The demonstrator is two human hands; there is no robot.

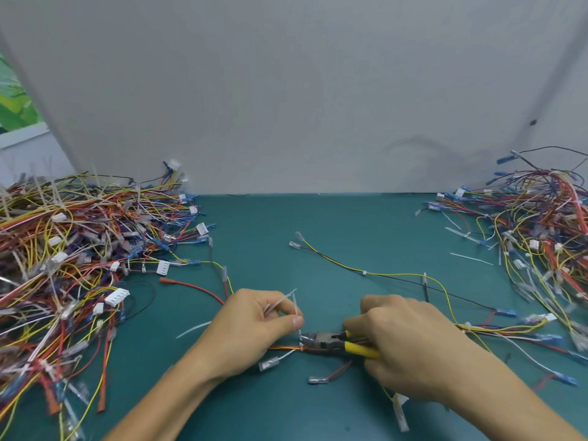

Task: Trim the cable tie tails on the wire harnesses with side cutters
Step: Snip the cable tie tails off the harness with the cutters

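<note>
A wire harness (410, 276) of yellow, black, orange and red wires lies across the green mat, running from the lower middle out to the right. My left hand (251, 332) pinches white cable tie tails (294, 305) that stick up between thumb and fingers, just above the harness bundle. My right hand (410, 345) grips the yellow handles of the side cutters (324, 342). Their dark jaws point left and sit at the base of a tie tail, right below my left thumb. Whether the jaws are closed on the tail is unclear.
A big heap of harnesses (73, 259) fills the left side of the green mat (318, 224). Another heap (541, 230) lies at the right. Loose cut tie tails (471, 258) lie near the right heap. A grey wall (286, 90) stands behind the bench.
</note>
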